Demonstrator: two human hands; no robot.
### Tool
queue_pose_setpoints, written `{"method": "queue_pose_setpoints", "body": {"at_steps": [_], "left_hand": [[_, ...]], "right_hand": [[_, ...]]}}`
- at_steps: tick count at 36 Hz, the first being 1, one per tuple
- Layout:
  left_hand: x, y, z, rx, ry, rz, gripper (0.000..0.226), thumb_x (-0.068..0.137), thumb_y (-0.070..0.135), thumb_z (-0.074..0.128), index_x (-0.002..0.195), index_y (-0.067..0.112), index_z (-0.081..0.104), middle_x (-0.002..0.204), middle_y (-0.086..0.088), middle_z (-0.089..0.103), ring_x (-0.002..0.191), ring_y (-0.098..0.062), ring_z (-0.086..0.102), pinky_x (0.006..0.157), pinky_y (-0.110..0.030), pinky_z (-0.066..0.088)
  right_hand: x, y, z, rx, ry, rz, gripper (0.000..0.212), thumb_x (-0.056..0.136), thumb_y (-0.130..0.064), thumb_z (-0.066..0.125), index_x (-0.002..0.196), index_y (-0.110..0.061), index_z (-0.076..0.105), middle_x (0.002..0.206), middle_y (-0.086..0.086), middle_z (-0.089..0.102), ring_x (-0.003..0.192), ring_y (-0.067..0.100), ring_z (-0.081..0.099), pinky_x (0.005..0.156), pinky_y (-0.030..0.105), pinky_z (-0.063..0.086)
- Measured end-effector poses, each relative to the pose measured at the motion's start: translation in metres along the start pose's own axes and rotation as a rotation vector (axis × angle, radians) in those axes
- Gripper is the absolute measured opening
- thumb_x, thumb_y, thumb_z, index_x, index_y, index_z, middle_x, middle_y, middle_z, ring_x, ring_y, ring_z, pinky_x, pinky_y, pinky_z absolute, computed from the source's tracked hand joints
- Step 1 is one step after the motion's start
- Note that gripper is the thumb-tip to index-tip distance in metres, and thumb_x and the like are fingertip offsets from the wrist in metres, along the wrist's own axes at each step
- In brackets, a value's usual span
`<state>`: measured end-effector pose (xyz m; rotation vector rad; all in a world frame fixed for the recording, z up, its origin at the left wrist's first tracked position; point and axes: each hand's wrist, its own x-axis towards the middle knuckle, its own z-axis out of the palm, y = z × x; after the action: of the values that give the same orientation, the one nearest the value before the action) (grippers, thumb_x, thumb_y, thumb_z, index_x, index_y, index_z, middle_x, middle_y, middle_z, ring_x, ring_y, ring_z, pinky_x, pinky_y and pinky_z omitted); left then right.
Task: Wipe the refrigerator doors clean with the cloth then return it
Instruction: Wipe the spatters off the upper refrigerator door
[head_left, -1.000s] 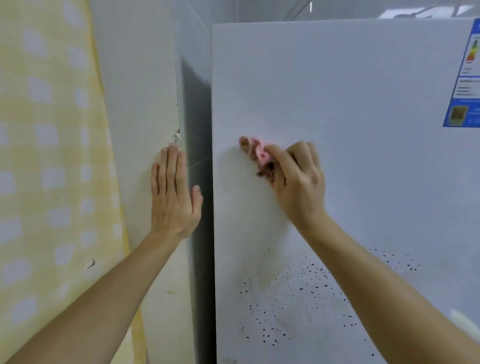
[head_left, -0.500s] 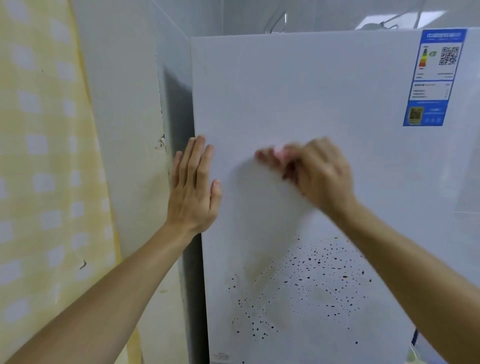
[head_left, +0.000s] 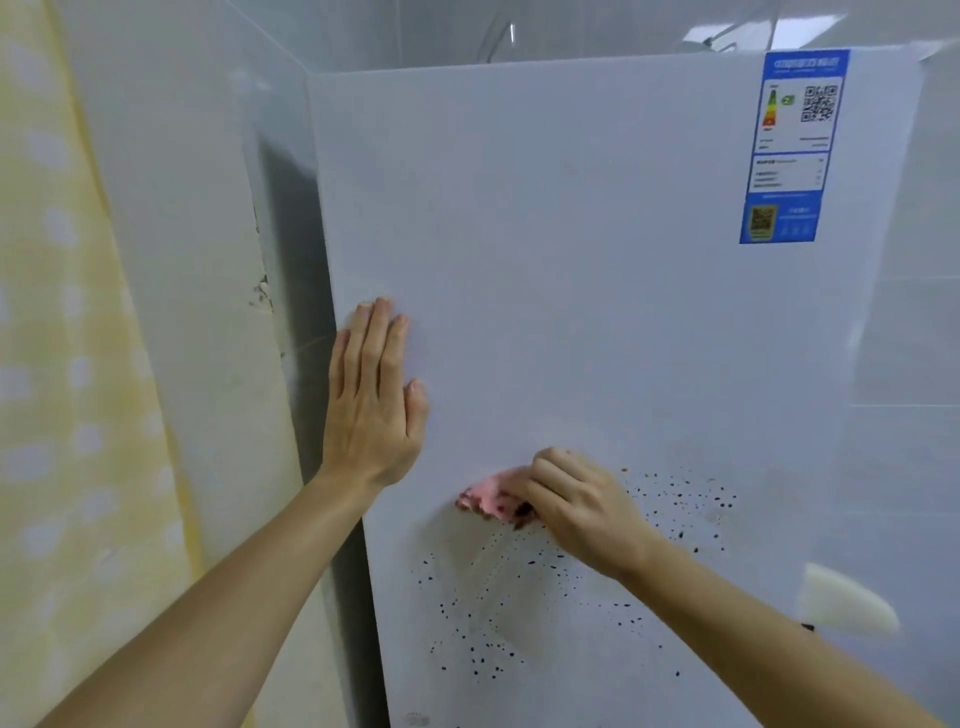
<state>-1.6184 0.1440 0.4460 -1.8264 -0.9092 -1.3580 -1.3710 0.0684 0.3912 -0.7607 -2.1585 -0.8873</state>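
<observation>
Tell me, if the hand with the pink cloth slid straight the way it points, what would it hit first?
Probably the other hand. The right hand with the cloth points up and left along the fridge door, and the left hand lies flat there, in its line.

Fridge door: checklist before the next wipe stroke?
1. Grip on cloth: ok, right hand fingers curl round it.
2. Cloth against refrigerator door: ok, pressed on.
3. Left hand bracing: ok, flat on the door near its left edge.
4. Dark specks cleared: not ok, many below and right of the cloth.
5. Energy label out of the way: ok, top right, far above.
6. Clean cloth face left: cannot tell, visible part is stained.
</observation>
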Motion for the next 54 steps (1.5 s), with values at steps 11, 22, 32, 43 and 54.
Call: {"method": "queue_pose_setpoints", "body": {"at_steps": [11,22,32,43,54], "left_hand": [[0.009,0.014,0.006,0.004,0.019,0.025,0.064,0.101,0.018,0.042,0.161,-0.001,0.026,0.171,-0.020,0.022,0.161,-0.034,0.016,0.132,-0.050,0.007],[0.019,0.037,0.019,-0.043,0.048,0.044,0.065,0.100,0.014,0.044,0.160,-0.003,0.027,0.171,-0.022,0.021,0.161,-0.034,0.014,0.132,-0.053,0.010],[0.025,0.059,0.021,-0.040,0.036,0.044,0.066,0.100,0.015,0.045,0.161,-0.002,0.027,0.171,-0.020,0.021,0.161,-0.033,0.015,0.132,-0.052,0.009],[0.033,0.071,0.031,-0.029,0.044,0.018,0.065,0.098,0.014,0.041,0.160,-0.002,0.030,0.170,-0.020,0.024,0.160,-0.036,0.016,0.131,-0.055,0.012],[0.035,0.083,0.031,-0.018,0.069,-0.022,0.064,0.096,0.009,0.042,0.158,-0.004,0.033,0.169,-0.022,0.027,0.159,-0.038,0.016,0.130,-0.056,0.015]], "right_hand": [[0.090,0.097,-0.099,-0.206,0.588,0.357,0.019,0.102,-0.008,0.059,0.099,-0.002,0.077,0.093,0.019,0.066,0.087,0.035,0.057,0.072,0.041,0.047],[0.028,0.046,-0.041,-0.025,0.367,0.234,0.029,0.109,-0.024,0.058,0.100,-0.006,0.079,0.094,0.009,0.069,0.082,0.027,0.060,0.072,0.034,0.053],[-0.021,0.068,-0.062,-0.096,0.142,0.080,0.026,0.108,-0.013,0.053,0.105,-0.005,0.078,0.096,0.010,0.070,0.083,0.028,0.063,0.071,0.036,0.054],[0.068,0.132,-0.118,-0.127,0.615,0.515,0.025,0.103,-0.010,0.055,0.109,-0.001,0.077,0.090,0.018,0.062,0.088,0.036,0.057,0.076,0.030,0.040],[-0.090,0.075,-0.054,-0.059,-0.022,0.047,0.024,0.091,0.000,0.077,0.113,-0.008,0.078,0.095,0.003,0.067,0.088,0.021,0.059,0.070,0.032,0.051]]}}
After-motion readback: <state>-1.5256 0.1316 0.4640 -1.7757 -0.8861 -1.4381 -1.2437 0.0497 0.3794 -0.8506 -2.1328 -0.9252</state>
